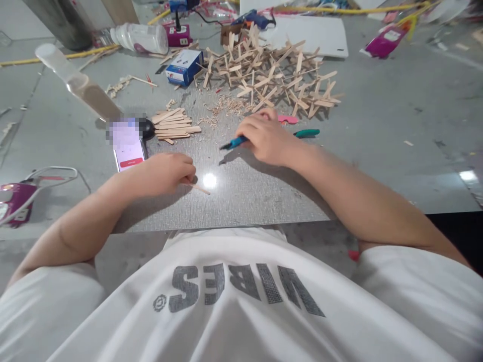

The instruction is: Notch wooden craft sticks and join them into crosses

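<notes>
My left hand [166, 173] is closed near the front of the table, its fingers pinching a thin wooden craft stick [201, 189] that points to the right. Further right, my right hand [266, 136] grips a blue hand tool with a dark narrow tip [236, 143]. That tip points left above the tabletop, and my palm hides the rest, so its exact kind is unclear. Beyond the right hand a teal handle-like piece [307, 133] shows; whether it belongs to the same tool I cannot tell. A flat pink piece [287, 119] lies just behind that hand.
A large heap of craft sticks [271, 70] covers the back middle, with wood crumbs [230, 104] before it. Flat sticks [175, 123] lie beside a lit phone [129, 151]. A blue-white box [184, 66], plastic bottle [139, 38] and purple power socket [387, 41] stand around.
</notes>
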The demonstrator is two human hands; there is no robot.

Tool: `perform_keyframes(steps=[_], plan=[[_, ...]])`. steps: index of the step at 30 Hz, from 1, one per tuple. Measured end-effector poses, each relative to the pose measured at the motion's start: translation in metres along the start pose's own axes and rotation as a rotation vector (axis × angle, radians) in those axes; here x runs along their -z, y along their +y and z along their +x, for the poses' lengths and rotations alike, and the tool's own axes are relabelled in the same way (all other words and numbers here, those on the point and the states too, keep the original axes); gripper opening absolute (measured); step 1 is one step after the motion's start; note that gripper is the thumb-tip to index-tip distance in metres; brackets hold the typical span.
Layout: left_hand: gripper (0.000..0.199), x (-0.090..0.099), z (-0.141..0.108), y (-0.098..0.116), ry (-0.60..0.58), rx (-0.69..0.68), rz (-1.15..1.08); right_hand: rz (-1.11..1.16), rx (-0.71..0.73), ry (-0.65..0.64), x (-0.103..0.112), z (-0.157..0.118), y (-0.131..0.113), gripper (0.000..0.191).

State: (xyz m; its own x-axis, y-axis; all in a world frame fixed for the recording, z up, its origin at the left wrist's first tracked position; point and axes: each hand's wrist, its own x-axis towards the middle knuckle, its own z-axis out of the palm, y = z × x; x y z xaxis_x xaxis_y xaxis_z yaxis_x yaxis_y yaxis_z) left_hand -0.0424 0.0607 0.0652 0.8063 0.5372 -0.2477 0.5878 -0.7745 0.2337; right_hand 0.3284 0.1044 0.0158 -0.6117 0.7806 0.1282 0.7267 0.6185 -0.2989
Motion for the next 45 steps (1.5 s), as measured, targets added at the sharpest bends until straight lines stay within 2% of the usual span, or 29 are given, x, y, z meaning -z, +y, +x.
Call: perform_keyframes(steps=[2, 4, 6, 8, 11, 14, 16, 18, 19, 22, 25, 34, 37, 39, 43, 45], plan=[[0.026, -0.007, 0.013, 0.007, 0.027, 0.064, 0.096, 0.048, -0.045, 0.062, 0.011, -0.004, 0.001, 0.048], [0.029, -0.010, 0.031, 0.010, 0.099, 0.215, 0.168, 0.069, -0.067, 0.104, 0.026, -0.011, 0.000, 0.059], [0.039, -0.006, 0.049, 0.008, 0.192, 0.418, 0.216, 0.087, -0.128, 0.168, 0.042, -0.023, -0.002, 0.063], [0.044, 0.002, 0.063, 0.007, 0.221, 0.477, 0.224, 0.059, -0.192, 0.249, 0.057, -0.035, 0.000, 0.067], [0.031, 0.008, 0.077, 0.026, 0.200, 0.366, 0.165, 0.028, -0.261, 0.400, 0.071, -0.050, 0.013, 0.070], [0.029, -0.002, 0.091, 0.070, 0.125, 0.053, -0.025, 0.039, -0.279, 0.597, 0.076, -0.057, 0.036, 0.080], [0.031, -0.012, 0.105, 0.099, 0.076, -0.061, -0.045, 0.060, -0.261, 0.726, 0.077, -0.058, 0.047, 0.092], [0.029, -0.018, 0.122, 0.117, 0.065, -0.077, -0.041, 0.102, -0.289, 0.717, 0.078, -0.060, 0.050, 0.091], [0.029, -0.019, 0.131, 0.121, 0.072, -0.075, -0.039, 0.111, -0.321, 0.671, 0.079, -0.061, 0.048, 0.087], [0.031, -0.013, 0.151, 0.111, 0.117, -0.013, -0.021, 0.077, -0.408, 0.468, 0.083, -0.064, 0.035, 0.073], [0.035, -0.002, 0.161, 0.091, 0.163, 0.083, -0.001, 0.005, -0.397, 0.353, 0.086, -0.066, 0.025, 0.072], [0.038, 0.019, 0.171, 0.045, 0.170, 0.256, 0.086, 0.007, -0.349, 0.324, 0.081, -0.063, 0.028, 0.061], [0.042, 0.031, 0.157, 0.028, 0.208, 0.329, 0.109, -0.025, -0.342, 0.320, 0.081, -0.064, 0.029, 0.064], [0.038, 0.035, 0.137, 0.019, 0.255, 0.292, 0.089, -0.027, -0.327, 0.328, 0.081, -0.065, 0.029, 0.064], [0.027, 0.028, 0.088, 0.009, 0.109, 0.206, 0.088, 0.020, -0.321, 0.351, 0.083, -0.065, 0.026, 0.062], [0.025, 0.021, 0.073, 0.003, 0.056, 0.178, 0.114, 0.025, -0.324, 0.352, 0.082, -0.063, 0.023, 0.061]])
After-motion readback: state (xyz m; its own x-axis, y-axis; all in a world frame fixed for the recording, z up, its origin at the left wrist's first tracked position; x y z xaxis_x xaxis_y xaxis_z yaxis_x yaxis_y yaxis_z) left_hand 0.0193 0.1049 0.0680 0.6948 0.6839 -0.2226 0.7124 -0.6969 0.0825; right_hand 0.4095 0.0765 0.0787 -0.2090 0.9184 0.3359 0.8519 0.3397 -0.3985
